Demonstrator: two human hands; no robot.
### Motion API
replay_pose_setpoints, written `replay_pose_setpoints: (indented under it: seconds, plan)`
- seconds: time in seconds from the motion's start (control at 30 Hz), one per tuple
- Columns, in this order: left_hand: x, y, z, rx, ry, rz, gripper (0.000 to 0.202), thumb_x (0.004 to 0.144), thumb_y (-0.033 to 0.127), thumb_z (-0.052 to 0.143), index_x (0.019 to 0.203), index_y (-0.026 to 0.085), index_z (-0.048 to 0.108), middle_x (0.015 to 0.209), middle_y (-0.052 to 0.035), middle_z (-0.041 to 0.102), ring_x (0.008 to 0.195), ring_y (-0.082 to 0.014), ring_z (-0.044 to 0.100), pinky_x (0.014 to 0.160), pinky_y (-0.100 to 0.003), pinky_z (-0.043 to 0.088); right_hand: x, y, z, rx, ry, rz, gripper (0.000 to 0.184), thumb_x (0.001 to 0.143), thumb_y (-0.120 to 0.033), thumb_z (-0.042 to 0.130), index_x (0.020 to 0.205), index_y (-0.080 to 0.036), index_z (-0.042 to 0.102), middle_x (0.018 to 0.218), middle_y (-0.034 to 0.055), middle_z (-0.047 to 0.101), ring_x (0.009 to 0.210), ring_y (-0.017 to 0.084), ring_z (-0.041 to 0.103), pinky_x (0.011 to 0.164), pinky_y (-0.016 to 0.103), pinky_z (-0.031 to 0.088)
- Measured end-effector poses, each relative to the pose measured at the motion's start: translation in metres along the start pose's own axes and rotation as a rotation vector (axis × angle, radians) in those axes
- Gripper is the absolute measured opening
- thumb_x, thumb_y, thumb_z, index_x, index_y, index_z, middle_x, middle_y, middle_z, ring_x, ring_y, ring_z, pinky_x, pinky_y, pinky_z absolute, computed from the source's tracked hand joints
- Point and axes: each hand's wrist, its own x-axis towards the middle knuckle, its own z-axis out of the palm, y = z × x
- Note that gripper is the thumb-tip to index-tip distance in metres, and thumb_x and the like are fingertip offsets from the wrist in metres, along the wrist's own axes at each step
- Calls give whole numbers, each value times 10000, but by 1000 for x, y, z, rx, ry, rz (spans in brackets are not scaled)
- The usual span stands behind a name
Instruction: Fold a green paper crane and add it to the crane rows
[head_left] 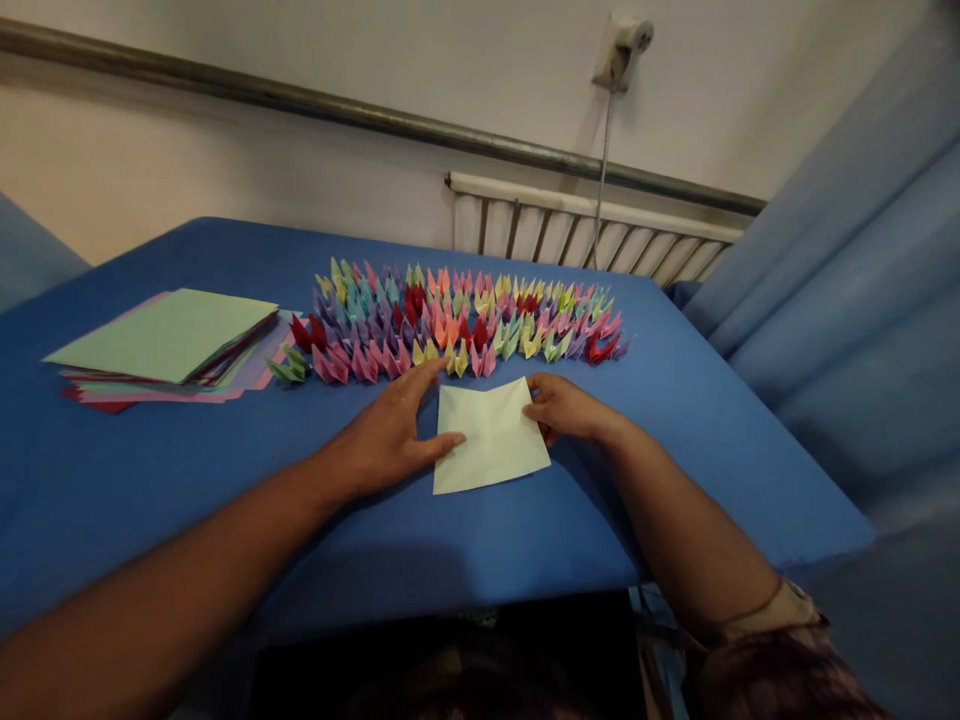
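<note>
A pale green square of paper (pixel 491 445), with a crease down its middle and a dip in its top edge, is in front of me. My right hand (pixel 566 408) pinches its right edge, thumb on top and fingers curled behind. At the left edge, my left hand (pixel 394 425) has its thumb lying over the paper and its index finger stretched out apart toward the folded shapes; its other fingers are mostly hidden. Just beyond the paper stand rows of small folded paper cranes (pixel 450 325) in pink, purple, red, yellow, green and blue.
A stack of coloured paper sheets (pixel 172 335), pale green on top, lies at the left of the blue-covered table (pixel 555 550). Behind are a metal rail (pixel 337 115), a radiator (pixel 570 215) and a plugged-in socket (pixel 619 50) with a hanging cord. Blue curtain (pixel 847 270) hangs at right.
</note>
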Motion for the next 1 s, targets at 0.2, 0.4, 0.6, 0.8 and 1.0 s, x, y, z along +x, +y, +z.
replay_pose_setpoints:
  seconds: [0.2,0.4,0.6,0.8,1.0]
  plan:
    - [-14,6,10,108,-306,383,873,706,540,758,1437,225,398,1544,-149,350,1446,-368,238,1154,-539,247,0,-2,-3,53,95,66,386,748,11,451,1092,-161,493,483,-83,541,384,119,534,396,196,435]
    - [-12,8,15,194,-246,318,356,876,243,534,1227,196,579,1204,-107,645,1135,-264,578,1047,-431,385,-1,0,-6,-37,52,61,378,727,9,449,1057,-162,511,446,-72,546,391,140,558,374,192,422]
    - [-12,6,13,172,-229,371,541,784,246,612,1315,218,513,1333,-102,582,1227,-286,526,1083,-445,357,1,1,-9,-11,14,78,344,718,13,454,1005,-164,523,441,-70,544,393,114,557,373,162,401]
    - [-9,7,12,230,-197,319,328,880,211,476,1187,198,590,1199,-90,659,1095,-249,599,988,-394,429,-2,0,-10,44,-18,72,356,740,-12,455,1058,-158,522,437,-73,527,374,101,536,359,153,383]
    - [-9,16,4,63,-74,244,218,927,280,441,1029,193,612,1147,-72,686,1022,-213,639,901,-328,465,-4,-1,-5,-35,-70,57,459,832,-89,493,1284,-143,438,497,-64,551,397,123,538,398,196,412]
